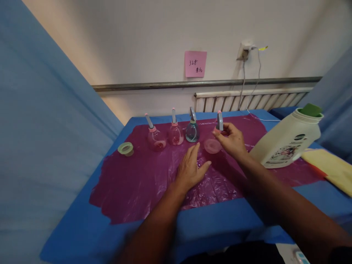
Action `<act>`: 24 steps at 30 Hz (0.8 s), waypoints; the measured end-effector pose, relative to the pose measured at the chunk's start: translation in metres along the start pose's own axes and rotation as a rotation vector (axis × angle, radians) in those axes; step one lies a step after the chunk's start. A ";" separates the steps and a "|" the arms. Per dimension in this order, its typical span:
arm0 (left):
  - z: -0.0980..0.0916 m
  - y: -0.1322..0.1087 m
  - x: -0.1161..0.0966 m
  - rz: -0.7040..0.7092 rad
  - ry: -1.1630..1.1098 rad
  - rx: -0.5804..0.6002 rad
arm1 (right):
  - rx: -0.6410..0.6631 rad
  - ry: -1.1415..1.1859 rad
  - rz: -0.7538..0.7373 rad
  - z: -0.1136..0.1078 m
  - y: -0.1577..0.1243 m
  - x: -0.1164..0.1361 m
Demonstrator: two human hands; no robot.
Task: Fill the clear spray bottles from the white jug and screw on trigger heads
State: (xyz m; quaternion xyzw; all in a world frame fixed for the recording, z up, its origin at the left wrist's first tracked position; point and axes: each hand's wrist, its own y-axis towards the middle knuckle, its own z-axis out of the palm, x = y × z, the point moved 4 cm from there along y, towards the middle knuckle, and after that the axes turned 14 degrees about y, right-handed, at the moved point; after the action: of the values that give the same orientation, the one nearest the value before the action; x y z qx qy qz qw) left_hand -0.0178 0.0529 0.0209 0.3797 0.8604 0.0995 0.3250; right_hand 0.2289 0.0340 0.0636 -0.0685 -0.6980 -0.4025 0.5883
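Note:
My right hand [232,139] pinches the pink neck of a clear pink spray bottle [212,145] with a grey trigger head. The bottle's base is at the level of the purple plastic sheet; whether it touches cannot be told. Fingers stretched out and thumb apart, my left hand [191,168] is empty just left of that bottle, low over the sheet. Behind it stand a blue spray bottle [192,132] and a pink spray bottle [176,135]. Another pink spray bottle [156,140] stands further left, its head tilted leftward.
A large cream jug [287,141] with a green piece in its mouth stands tilted at right, beside a yellow packet [328,165]. At left sits a small green bowl-like container [125,148]. Purple plastic sheet [137,183] covers the blue table [214,218]. Blue curtains hang on both sides.

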 end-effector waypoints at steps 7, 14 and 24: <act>-0.001 -0.001 -0.004 -0.028 -0.100 0.060 | 0.133 0.140 0.081 0.026 -0.066 0.027; -0.001 0.003 -0.008 -0.042 -0.149 0.079 | 0.157 0.165 0.126 0.032 -0.080 0.032; 0.000 0.004 -0.009 -0.109 -0.160 0.055 | 0.059 0.114 0.045 0.029 -0.077 0.037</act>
State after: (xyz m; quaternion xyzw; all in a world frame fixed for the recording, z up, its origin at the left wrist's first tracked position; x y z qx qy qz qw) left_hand -0.0104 0.0490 0.0267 0.3481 0.8534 0.0273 0.3871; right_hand 0.1518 -0.0128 0.0599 -0.0438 -0.6732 -0.3716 0.6378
